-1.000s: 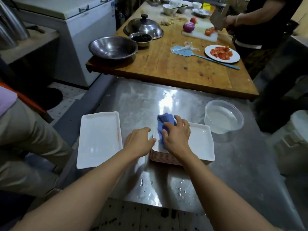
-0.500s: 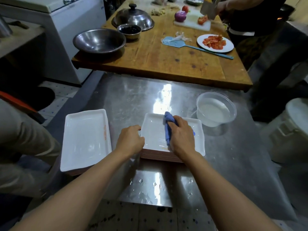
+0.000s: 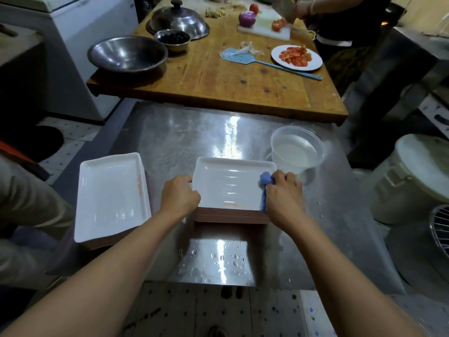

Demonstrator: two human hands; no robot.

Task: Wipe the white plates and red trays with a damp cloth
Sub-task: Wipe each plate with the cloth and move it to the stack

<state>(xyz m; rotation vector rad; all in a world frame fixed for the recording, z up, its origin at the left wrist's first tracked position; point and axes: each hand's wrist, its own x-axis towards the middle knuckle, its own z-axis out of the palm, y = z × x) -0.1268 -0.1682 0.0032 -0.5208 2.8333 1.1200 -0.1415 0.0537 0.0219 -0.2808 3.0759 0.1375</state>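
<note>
A white rectangular plate (image 3: 228, 183) tops a stack of plates with reddish undersides on the wet steel table (image 3: 179, 139). My left hand (image 3: 179, 197) grips the top plate's left edge. My right hand (image 3: 283, 194) holds a blue cloth (image 3: 265, 180) against the plate's right edge. A second stack topped by a white plate (image 3: 109, 198) sits to the left, at the table's edge.
A clear tub of water (image 3: 297, 152) stands just beyond my right hand. Behind is a wooden table (image 3: 218, 79) with steel bowls, a lid, a blue spatula and a plate of chopped tomato, where another person cuts. A white bin (image 3: 413, 176) stands at right.
My right hand has slid the blue cloth from the plate's middle to its right edge. My left hand still grips the left edge.
</note>
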